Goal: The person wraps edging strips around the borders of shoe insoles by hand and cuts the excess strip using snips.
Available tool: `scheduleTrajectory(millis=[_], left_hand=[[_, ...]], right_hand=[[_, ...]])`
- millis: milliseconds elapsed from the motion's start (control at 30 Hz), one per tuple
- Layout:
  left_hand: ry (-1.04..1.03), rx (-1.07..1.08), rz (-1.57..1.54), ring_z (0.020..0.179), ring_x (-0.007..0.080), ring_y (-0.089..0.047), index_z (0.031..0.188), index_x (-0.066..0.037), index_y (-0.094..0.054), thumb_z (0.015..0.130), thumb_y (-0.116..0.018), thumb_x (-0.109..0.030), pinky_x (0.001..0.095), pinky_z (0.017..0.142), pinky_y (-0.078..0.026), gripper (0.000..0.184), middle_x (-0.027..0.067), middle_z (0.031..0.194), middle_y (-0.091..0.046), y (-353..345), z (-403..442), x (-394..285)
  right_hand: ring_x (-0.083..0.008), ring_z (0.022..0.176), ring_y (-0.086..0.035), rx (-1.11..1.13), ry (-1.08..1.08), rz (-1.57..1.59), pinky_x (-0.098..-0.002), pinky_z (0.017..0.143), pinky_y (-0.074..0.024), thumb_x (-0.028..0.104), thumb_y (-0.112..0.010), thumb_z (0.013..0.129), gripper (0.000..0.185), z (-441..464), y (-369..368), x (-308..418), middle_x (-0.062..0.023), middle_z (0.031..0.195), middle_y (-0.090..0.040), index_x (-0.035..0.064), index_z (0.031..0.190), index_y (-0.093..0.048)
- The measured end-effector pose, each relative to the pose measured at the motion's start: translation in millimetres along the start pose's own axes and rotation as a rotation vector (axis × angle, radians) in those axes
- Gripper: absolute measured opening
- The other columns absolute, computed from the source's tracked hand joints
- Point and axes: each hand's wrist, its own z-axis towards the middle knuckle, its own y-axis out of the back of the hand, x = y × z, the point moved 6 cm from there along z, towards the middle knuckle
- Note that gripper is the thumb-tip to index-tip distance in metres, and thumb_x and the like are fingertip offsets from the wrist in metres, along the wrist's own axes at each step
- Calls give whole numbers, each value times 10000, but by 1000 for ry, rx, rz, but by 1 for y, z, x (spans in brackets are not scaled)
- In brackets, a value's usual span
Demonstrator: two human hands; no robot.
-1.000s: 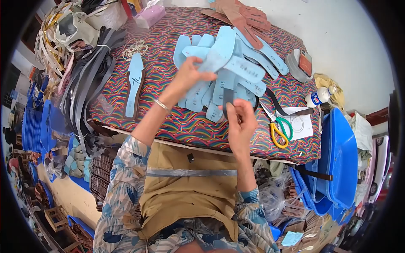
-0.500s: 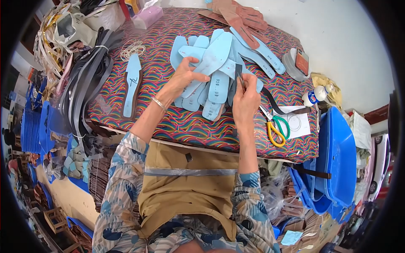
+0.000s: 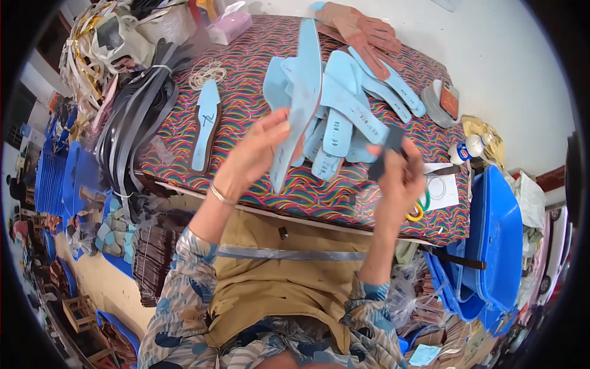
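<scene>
Hands apart: the left hand [image 3: 261, 147] pinches a blue insole [image 3: 302, 104] over the tabletop [image 3: 243, 104], long axis running near edge to far; the right hand [image 3: 401, 181] grips a blurred dark strip [image 3: 391, 147]. The insole pile's [image 3: 338, 132] print blurs.

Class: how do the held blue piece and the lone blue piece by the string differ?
The held blue piece is tilted up in the left hand; the lone blue piece lies flat on the table. The lone blue piece bears a large black mark; the held blue piece shows none so large. Broad brown edging shows beside the lone blue piece, but not the held blue piece. Both are light blue and long.
</scene>
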Motion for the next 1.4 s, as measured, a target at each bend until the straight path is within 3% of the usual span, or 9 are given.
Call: scheduleTrajectory(millis=[100,300,467,567,667,900,1233,1300,1400], left_hand=[[113,143,-175,508,125,-408,1225,-52,-498,953,-489,-520,258,471,-314,541,13,659,-459,-15,-28,30],[252,159,-455,410,123,-342,1266,-98,-465,976,-516,-373,262,406,-275,402,8,596,-425,-17,-65,68],[169,134,-444,514,154,-492,1196,-84,-512,876,-685,-273,270,455,-368,410,47,659,-508,-12,-74,69],[79,-213,-216,697,192,-643,1065,-32,-593,845,-716,-143,317,612,-530,276,81,849,-658,4,-84,60],[105,-444,58,559,198,-611,957,-36,-585,873,-677,-210,320,503,-502,213,56,704,-604,-2,-91,45],[80,-423,148,759,69,-633,1005,-28,-707,852,-735,-156,232,651,-514,202,30,915,-705,-15,-94,37],[108,-433,207,758,61,-618,1011,-23,-705,841,-743,-155,233,658,-504,218,16,894,-697,-7,-94,41],[100,-422,190,771,70,-626,1018,-29,-702,838,-743,-154,243,676,-511,224,22,907,-698,-9,-93,40],[141,-383,128,786,82,-636,1024,-35,-697,837,-741,-156,257,698,-522,226,23,911,-697,-15,-95,39]], right_hand=[[-140,614,-605,104,36,89,-221,552,-451,42,-564,907,216,-30,1,32,-157,799,-662,-63,1094,-593],[-119,708,-637,434,-144,194,-222,618,-479,-19,-600,899,148,-67,-42,3,-103,828,-673,-35,1046,-616],[-46,659,-480,403,7,22,-193,562,-369,2,-640,887,127,-63,-51,-11,-31,844,-608,-43,1006,-632],[-20,626,-386,397,8,2,-187,529,-302,12,-653,884,118,-62,-50,-19,16,858,-560,-45,986,-640],[0,635,-379,407,-60,4,-174,535,-285,22,-653,886,120,-63,-47,-24,44,869,-552,-43,986,-639],[6,632,-376,436,-97,1,-171,530,-268,29,-658,887,115,-67,-50,-30,49,840,-534,-49,968,-634],[-34,591,-406,416,111,-124,-200,515,-279,16,-692,842,85,-67,-51,-21,-15,768,-550,-52,865,-647],[-28,575,-417,430,-428,198,-200,501,-286,40,-708,835,92,-67,-44,-45,-6,754,-552,-34,857,-656],[-20,559,-418,565,-586,337,-199,485,-288,58,-704,840,92,-59,-46,-53,15,685,-532,-22,858,-662]])
